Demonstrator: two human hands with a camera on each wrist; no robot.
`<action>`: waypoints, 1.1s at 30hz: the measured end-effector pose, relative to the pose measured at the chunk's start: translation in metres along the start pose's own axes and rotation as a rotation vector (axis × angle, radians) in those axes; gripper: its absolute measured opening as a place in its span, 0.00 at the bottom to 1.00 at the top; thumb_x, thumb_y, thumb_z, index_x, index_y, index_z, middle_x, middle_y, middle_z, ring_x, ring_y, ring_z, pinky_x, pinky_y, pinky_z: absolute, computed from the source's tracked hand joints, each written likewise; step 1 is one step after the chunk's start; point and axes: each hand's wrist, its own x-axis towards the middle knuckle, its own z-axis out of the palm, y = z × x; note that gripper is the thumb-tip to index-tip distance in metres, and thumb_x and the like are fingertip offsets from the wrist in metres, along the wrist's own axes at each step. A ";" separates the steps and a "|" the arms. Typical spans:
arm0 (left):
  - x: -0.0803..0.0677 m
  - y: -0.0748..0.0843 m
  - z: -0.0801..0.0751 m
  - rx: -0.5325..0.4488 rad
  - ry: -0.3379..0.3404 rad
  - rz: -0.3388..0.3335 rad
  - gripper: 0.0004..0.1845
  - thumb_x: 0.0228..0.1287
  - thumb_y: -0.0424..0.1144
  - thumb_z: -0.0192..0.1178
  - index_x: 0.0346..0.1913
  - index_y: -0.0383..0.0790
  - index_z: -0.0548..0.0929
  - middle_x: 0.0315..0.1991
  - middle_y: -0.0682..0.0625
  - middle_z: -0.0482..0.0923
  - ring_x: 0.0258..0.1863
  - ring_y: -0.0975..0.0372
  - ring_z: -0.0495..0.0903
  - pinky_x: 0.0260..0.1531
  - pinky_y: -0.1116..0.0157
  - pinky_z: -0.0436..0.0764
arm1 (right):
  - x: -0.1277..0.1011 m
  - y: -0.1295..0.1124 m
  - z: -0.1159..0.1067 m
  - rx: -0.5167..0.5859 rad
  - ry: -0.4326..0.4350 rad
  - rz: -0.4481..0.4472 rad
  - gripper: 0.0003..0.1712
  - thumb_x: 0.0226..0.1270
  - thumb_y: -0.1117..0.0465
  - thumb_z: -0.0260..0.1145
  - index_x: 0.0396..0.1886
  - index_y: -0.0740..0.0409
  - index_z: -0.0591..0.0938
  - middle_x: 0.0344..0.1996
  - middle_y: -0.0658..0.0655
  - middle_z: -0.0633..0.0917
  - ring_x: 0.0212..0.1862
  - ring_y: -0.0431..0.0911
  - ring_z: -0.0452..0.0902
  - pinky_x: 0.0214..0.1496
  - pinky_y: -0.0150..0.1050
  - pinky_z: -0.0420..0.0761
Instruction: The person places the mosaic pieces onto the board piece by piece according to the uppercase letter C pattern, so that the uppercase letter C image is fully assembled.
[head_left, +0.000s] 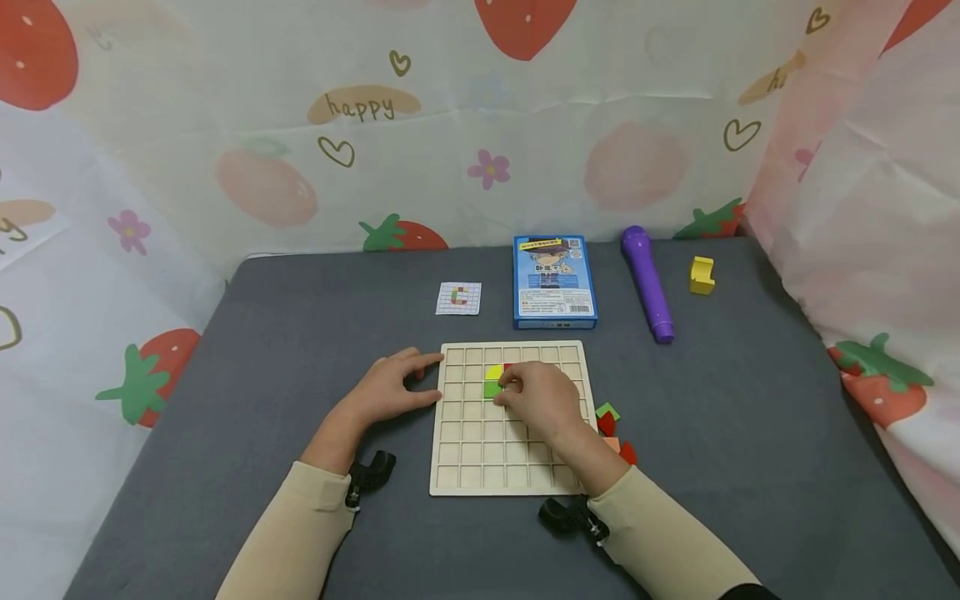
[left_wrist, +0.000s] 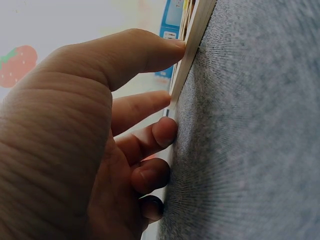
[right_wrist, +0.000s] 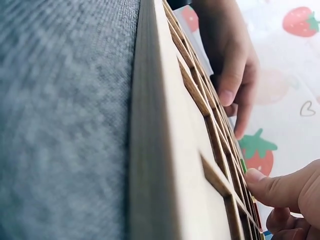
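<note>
A pale wooden grid board (head_left: 480, 450) lies on the grey table, its edge filling the right wrist view (right_wrist: 160, 150). My left hand (head_left: 390, 387) rests flat beside the board's left edge, thumb and fingertips touching that edge (left_wrist: 187, 55). My right hand (head_left: 543, 400) lies over the board's upper middle, fingertips pressing on a green block (head_left: 491, 389) next to a yellow block (head_left: 493, 372); a bit of red shows behind them. Whether the fingers pinch the block is hidden.
Loose green, red and orange blocks (head_left: 611, 429) lie just right of the board. Behind it sit a small pattern card (head_left: 458, 298), a blue card box (head_left: 554, 281), a purple marker-like cylinder (head_left: 647, 283) and a yellow block (head_left: 702, 275). Strawberry-print cloth surrounds the table.
</note>
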 end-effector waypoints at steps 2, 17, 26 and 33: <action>0.000 0.000 0.000 -0.002 0.001 0.002 0.30 0.63 0.47 0.72 0.67 0.42 0.81 0.35 0.54 0.69 0.29 0.63 0.64 0.35 0.61 0.65 | 0.000 -0.001 -0.001 0.002 -0.002 -0.002 0.11 0.59 0.55 0.79 0.40 0.51 0.92 0.26 0.44 0.84 0.30 0.41 0.76 0.27 0.38 0.72; 0.001 0.000 0.000 -0.009 0.004 -0.007 0.30 0.63 0.47 0.72 0.67 0.42 0.81 0.35 0.53 0.69 0.29 0.63 0.65 0.35 0.61 0.66 | -0.009 -0.003 -0.060 0.228 -0.154 -0.100 0.13 0.65 0.54 0.76 0.46 0.53 0.90 0.27 0.49 0.78 0.28 0.45 0.70 0.29 0.39 0.68; 0.001 0.000 -0.001 -0.007 -0.006 -0.014 0.30 0.63 0.47 0.72 0.67 0.42 0.81 0.35 0.53 0.70 0.29 0.62 0.65 0.34 0.61 0.66 | -0.011 0.027 -0.108 0.282 -0.259 -0.086 0.16 0.65 0.60 0.76 0.51 0.58 0.88 0.29 0.52 0.75 0.29 0.48 0.67 0.29 0.39 0.67; 0.002 0.001 0.001 -0.011 -0.018 -0.038 0.31 0.63 0.47 0.72 0.68 0.42 0.80 0.35 0.54 0.69 0.30 0.61 0.66 0.34 0.61 0.66 | -0.011 0.066 -0.131 0.339 -0.398 -0.024 0.21 0.66 0.67 0.73 0.57 0.69 0.83 0.24 0.53 0.70 0.23 0.43 0.59 0.26 0.36 0.62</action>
